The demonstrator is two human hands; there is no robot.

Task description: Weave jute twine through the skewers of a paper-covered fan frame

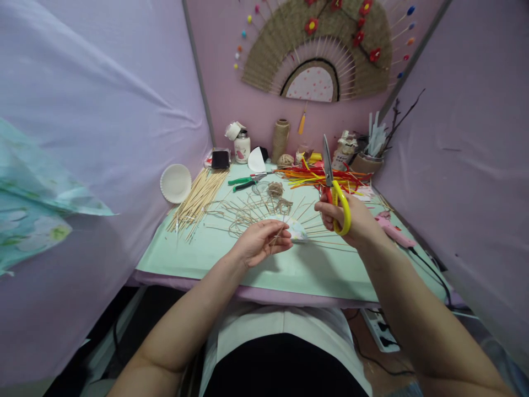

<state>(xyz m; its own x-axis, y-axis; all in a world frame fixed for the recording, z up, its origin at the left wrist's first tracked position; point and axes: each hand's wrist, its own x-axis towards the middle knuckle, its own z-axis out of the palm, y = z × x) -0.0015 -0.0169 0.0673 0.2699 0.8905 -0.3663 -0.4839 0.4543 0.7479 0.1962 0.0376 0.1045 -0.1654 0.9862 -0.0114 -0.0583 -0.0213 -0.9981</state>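
My right hand [349, 218] grips a pair of scissors [327, 160] with yellow and red handles, held upright above the table, blades pointing up and close together. My left hand [264, 242] is half curled, palm up, with thumb and fingers pinched on a thin pale strand [278, 236]; whether it is twine or a stick end I cannot tell. Behind that hand lies a fan frame of thin sticks [314, 227] spread from a pale floral centre piece [296, 229]. Loose twine [243, 218] loops across the sticks on the left, leading toward a small twine ball [275, 189].
Bamboo sticks [198, 198] lie at left beside a white dish [176, 183]. Green-handled pliers [248, 181] and red and yellow pipe cleaners [330, 177] lie behind. A pink glue gun [394, 230] with a cord is at right. A finished fan [264, 60] hangs on the back wall.
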